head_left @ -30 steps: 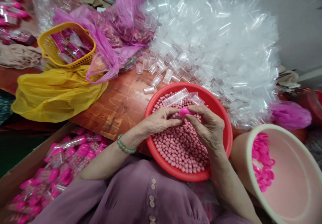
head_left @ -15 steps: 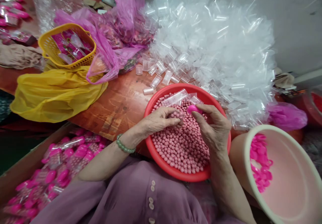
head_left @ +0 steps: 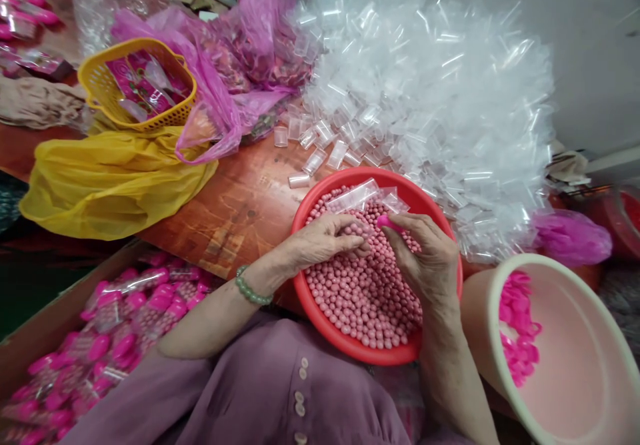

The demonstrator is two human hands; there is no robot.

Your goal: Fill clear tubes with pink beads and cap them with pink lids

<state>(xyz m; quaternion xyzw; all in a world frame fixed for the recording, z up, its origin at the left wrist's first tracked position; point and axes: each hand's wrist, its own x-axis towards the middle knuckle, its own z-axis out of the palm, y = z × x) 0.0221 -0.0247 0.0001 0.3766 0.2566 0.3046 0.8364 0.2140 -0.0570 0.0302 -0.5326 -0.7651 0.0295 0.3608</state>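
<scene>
A red basin (head_left: 320,315) full of small pink beads (head_left: 365,298) sits in front of me. Both hands work over it. My left hand (head_left: 323,241) is pinched closed among the beads, apparently on a small clear tube whose shape I can barely make out. My right hand (head_left: 425,258) is curled shut around a bright pink cap (head_left: 387,221), close to the left fingertips. A few clear tubes (head_left: 357,195) lie on the beads at the far rim.
A big heap of clear tubes (head_left: 425,91) fills the table behind. A pale pink basin (head_left: 575,351) with pink caps (head_left: 517,328) stands at my right. A box of filled pink-capped tubes (head_left: 100,338) lies lower left. A yellow basket (head_left: 137,85), yellow bag (head_left: 110,178) and pink bags (head_left: 240,51) are left.
The pink cap in my right hand went from touching the left fingertips to slightly right, then sank deeper into my curled fingers. My left hand dipped lower into the beads.
</scene>
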